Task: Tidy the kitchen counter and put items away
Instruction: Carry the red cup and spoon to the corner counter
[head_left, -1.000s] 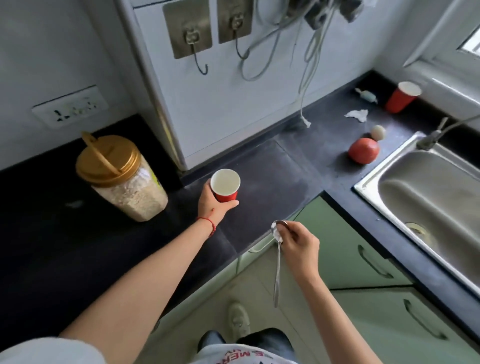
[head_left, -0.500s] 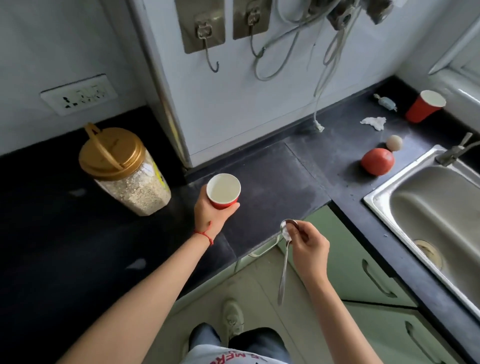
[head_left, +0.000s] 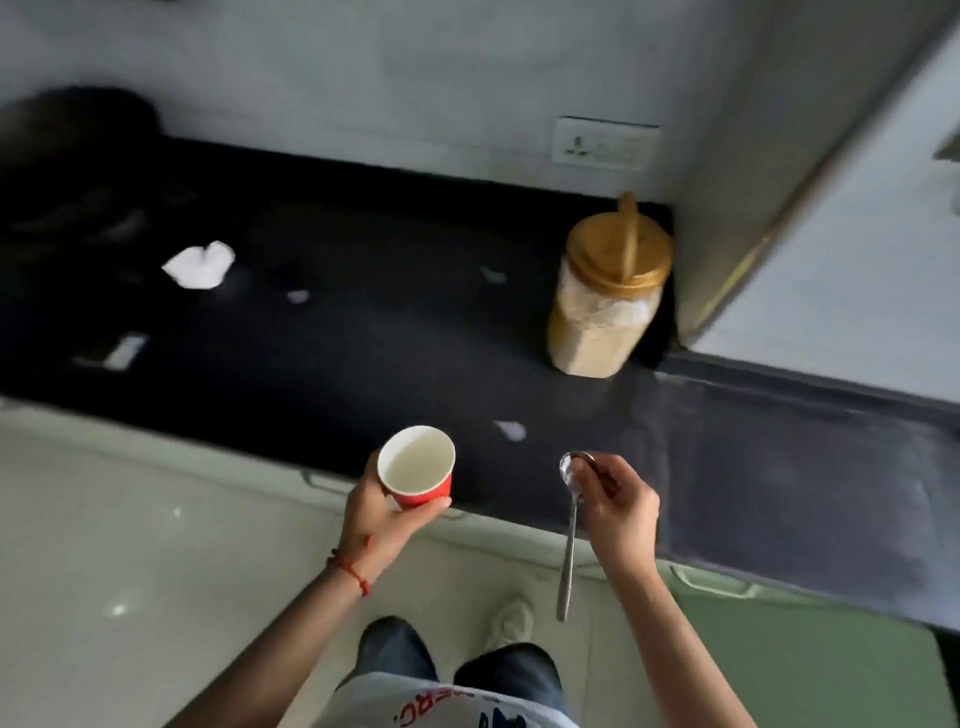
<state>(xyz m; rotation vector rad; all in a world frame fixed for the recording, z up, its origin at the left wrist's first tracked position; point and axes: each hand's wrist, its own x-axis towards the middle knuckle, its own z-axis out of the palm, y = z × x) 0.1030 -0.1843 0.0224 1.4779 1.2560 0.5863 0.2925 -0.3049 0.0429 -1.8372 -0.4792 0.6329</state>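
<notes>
The left hand (head_left: 383, 512) is gripping a red paper cup (head_left: 417, 466) from below and the side, its fingers curling round the wall and its thumb lying along the near side; the cup is tilting slightly so its pale inside is showing, and it is hanging just at the front edge of the dark worktop (head_left: 363, 338), not resting on it. A red thread is circling that wrist. The right hand (head_left: 618, 506) is pinching a metal spoon (head_left: 570, 525) near its bowl, the fingers curling over the top; the bowl is pointing up with something white sitting in it, and the handle is hanging straight down in front of the pale green cabinet fronts. The two hands are staying apart, with the cup to the left of the spoon. On the worktop, a clear jar (head_left: 605, 312) with a gold lid and a standing handle is sitting near the back, close to the wall corner, filled with a pale grainy stuff. A crumpled white tissue (head_left: 200, 265) is lying well to the left, and small white scraps (head_left: 510, 429) are lying here and there, one just beyond the cup. A wall socket (head_left: 605, 144) is showing above the jar. The whole view is somewhat blurring.
</notes>
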